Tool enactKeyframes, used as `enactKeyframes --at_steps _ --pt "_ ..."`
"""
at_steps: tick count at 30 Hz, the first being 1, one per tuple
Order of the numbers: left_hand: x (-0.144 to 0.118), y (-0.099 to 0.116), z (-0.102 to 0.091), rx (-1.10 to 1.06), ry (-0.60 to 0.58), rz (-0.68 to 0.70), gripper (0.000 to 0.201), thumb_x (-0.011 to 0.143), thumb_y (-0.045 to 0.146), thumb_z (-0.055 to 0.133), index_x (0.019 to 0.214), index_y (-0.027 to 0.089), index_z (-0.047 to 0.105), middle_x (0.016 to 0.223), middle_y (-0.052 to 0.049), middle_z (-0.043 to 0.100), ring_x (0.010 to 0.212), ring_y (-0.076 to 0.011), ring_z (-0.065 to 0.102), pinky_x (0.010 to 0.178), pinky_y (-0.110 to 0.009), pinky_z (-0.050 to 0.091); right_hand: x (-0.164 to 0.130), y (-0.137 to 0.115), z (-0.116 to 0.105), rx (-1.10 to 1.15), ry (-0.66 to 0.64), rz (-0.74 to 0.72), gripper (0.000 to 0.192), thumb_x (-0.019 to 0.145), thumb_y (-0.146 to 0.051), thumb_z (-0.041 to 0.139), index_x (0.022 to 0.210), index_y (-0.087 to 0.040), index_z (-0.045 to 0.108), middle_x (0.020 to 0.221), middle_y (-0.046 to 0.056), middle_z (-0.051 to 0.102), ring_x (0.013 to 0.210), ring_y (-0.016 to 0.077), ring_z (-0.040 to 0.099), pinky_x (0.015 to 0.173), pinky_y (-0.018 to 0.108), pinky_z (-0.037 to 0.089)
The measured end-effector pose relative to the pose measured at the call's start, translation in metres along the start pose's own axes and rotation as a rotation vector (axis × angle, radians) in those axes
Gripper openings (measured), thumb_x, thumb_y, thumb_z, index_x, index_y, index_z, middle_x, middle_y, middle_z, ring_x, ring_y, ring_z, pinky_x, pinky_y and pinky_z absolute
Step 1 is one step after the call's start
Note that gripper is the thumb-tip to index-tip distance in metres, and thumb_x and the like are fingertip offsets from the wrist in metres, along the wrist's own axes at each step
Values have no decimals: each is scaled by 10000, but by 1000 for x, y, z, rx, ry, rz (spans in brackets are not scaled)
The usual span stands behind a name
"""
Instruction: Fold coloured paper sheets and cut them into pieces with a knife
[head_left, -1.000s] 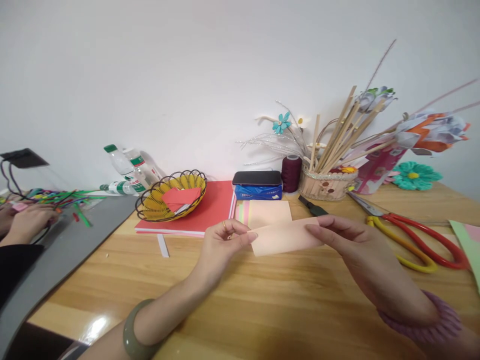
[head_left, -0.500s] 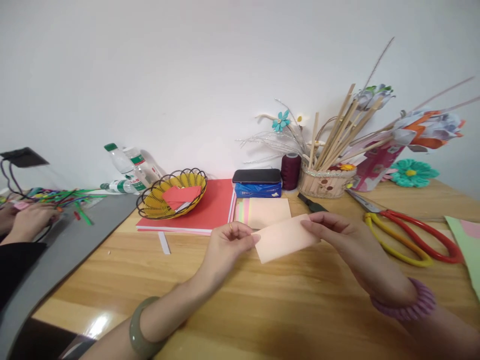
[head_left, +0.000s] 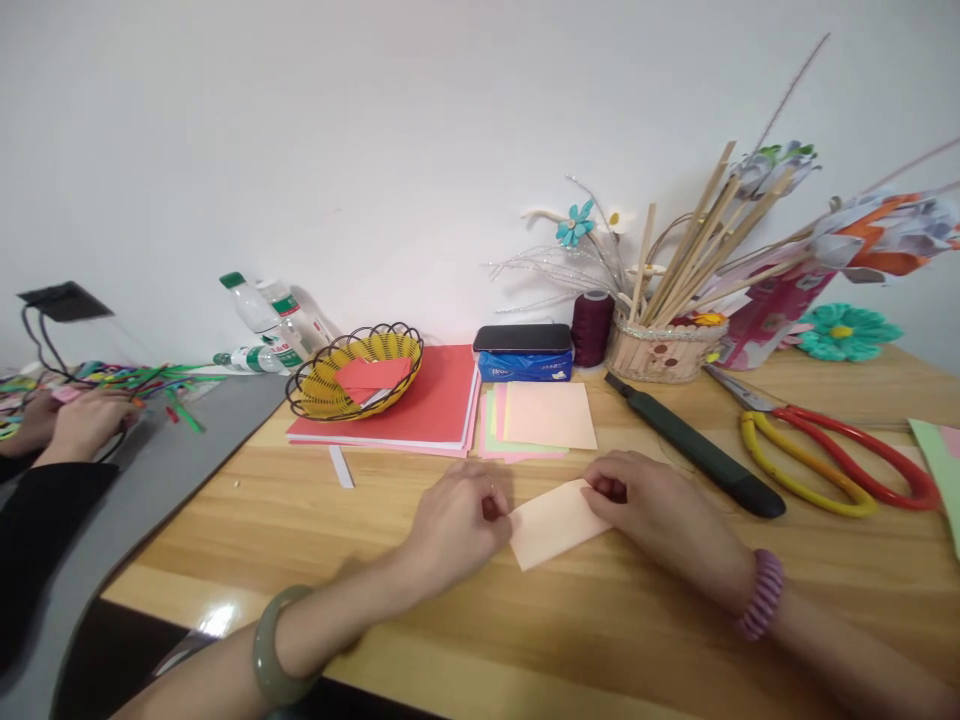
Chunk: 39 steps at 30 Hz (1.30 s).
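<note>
Both hands press a folded peach paper [head_left: 556, 522] flat on the tabletop [head_left: 465, 610]: left hand [head_left: 459, 522] pinches its left edge, right hand [head_left: 651, 505] its upper right corner.

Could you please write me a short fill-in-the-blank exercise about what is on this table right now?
1. Both hands, left and right, press a peach paper onto the ____.
2. The phone lies on a ____ tissue pack.
3. The scissors have red and ____ handles.

Missing words: table; blue; yellow
</note>
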<state>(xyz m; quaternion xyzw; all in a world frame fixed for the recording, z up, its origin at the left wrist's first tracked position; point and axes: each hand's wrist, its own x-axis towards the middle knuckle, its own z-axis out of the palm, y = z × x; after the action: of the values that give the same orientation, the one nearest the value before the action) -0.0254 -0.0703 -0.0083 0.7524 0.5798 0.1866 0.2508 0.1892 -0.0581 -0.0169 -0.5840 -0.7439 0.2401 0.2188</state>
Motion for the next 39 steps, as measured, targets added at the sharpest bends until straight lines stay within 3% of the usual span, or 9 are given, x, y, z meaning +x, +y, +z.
enactKeyframes --at_steps 6,12,16,20,29,34,39 --pt "1 1 0 67 1 81 106 681 148 594 588 186 559 708 -26 570 787 -218 511 681 -310 379 0 4 3 -90 11 -11 82 752 -239 468 675 -228 494 688 8 566 645 170 510 581 296 348" --pt "-1 -4 3 48 2 99 70 699 127 569 687 179 524 830 -51 534 886 -233 484 756 -341 400 -2 8 2 -59 19 -42 62 789 -255 473 843 -227 481 768 -3 573 661 151 539 577 280 381" --pt "-1 -9 3 -32 8 246 277 686 35 525 918 188 520 1023 -69 494 1029 -227 434 861 -351 380 -3 11 1 -35 -3 -93 120 825 -268 445 820 -221 555 854 21 593 730 156 568 630 285 411" --pt "4 -12 -3 -25 -133 416 383 740 -1 471 1018 230 598 1057 -57 515 1096 -218 406 939 -366 319 -2 9 -1 -29 -15 -105 186 835 -280 441 772 -213 603 845 28 614 728 158 582 644 289 426" --pt "30 -14 -9 4 -198 597 138 848 201 567 871 254 692 955 -35 642 986 -199 466 888 -326 329 -1 10 0 -131 31 -174 166 837 -242 458 782 -209 612 817 19 630 691 139 590 603 260 448" --pt "47 -17 -10 -36 -347 741 258 844 173 578 1065 291 640 1198 -14 596 1224 -189 399 1047 -347 199 -5 10 1 -286 90 -360 200 858 -201 433 828 -187 630 848 73 624 804 211 578 710 374 459" --pt "53 -24 -8 -18 -433 651 360 825 181 605 1100 414 606 1278 47 542 1380 -209 125 1076 -504 26 -18 -5 13 -382 87 -729 284 821 -87 396 953 -168 634 934 85 663 893 212 585 777 368 483"
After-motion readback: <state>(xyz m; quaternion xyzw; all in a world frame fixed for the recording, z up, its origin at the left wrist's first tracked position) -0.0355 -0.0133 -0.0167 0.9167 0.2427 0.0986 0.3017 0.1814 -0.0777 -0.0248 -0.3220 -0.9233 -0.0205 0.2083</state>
